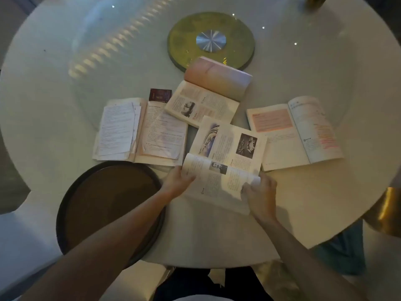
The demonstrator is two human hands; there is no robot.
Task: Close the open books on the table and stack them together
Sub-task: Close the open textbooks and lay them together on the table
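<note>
Both hands grip the nearest open book [225, 153] low centre: left hand [179, 181] lifting its curled page, right hand [260, 192] pinching the edge.

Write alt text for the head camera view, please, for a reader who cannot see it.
Two bare hands, left hand and right hand, lift the near pages of an open illustrated book on a round white table. Three other open books lie around it, beside a dark round tray.

White round table [65, 88], olive-green disc [188, 40] with silver centre, dark brown tray [108, 205], pink-shaded book pages [271, 120].
</note>
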